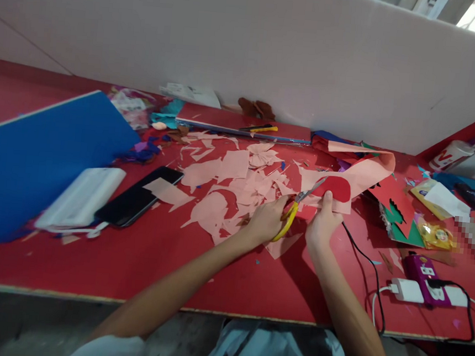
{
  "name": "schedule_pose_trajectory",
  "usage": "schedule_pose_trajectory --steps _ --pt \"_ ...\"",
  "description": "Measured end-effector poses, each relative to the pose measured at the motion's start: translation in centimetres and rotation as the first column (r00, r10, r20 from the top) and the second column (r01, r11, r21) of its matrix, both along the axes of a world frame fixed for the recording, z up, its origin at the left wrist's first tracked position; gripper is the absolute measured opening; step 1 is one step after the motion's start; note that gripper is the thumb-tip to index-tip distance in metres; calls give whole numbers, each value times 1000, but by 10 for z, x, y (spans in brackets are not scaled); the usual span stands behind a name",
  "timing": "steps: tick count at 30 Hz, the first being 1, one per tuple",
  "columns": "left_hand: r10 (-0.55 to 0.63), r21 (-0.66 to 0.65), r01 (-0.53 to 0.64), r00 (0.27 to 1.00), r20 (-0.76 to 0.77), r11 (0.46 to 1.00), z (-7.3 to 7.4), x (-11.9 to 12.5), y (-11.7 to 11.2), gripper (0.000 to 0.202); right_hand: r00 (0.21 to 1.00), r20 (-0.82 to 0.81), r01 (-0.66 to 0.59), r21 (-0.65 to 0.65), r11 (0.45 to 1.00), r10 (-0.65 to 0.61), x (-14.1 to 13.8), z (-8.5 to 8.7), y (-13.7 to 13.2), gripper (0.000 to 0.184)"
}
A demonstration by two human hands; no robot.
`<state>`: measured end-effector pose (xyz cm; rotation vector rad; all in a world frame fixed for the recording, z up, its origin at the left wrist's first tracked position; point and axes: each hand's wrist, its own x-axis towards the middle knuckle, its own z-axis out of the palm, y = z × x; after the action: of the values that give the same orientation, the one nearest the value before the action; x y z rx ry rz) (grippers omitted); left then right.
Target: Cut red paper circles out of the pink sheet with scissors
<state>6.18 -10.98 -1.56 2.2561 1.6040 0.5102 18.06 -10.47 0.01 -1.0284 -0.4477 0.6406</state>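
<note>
My left hand (266, 220) is closed around the yellow handles of a pair of scissors (290, 218). The grey blades point up and right into a pink paper sheet (364, 175). My right hand (323, 219) pinches the lower edge of that sheet, thumb on top. A red half-round piece (338, 188) lies on the sheet just beyond the blade tips. The far end of the sheet curls upward. Both hands hover just above the red table (220, 276).
Several pink paper scraps (228, 185) litter the table's middle. A black phone (138, 197), a white power bank (81, 197) and a blue board (36, 149) lie left. On the right are a black cable (373, 267), a white charger (408, 290), a purple device (423, 272) and snack packets (436, 235). A white panel (273, 54) closes the back.
</note>
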Motion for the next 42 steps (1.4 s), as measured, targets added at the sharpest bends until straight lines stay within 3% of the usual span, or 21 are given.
schedule_pose_trajectory --steps 12,29,42 --pt "-21 -8 21 1000 -1 1000 2 -1 0 32 999 49 13 -22 1000 -12 2 -2 0 36" --pt "-39 -8 40 993 112 999 0 -3 6 46 999 36 -5 -6 1000 5 -1 -5 1 42" --pt "-65 -34 67 997 51 997 3 -5 6 38 999 54 8 -4 1000 -8 4 -6 4 37"
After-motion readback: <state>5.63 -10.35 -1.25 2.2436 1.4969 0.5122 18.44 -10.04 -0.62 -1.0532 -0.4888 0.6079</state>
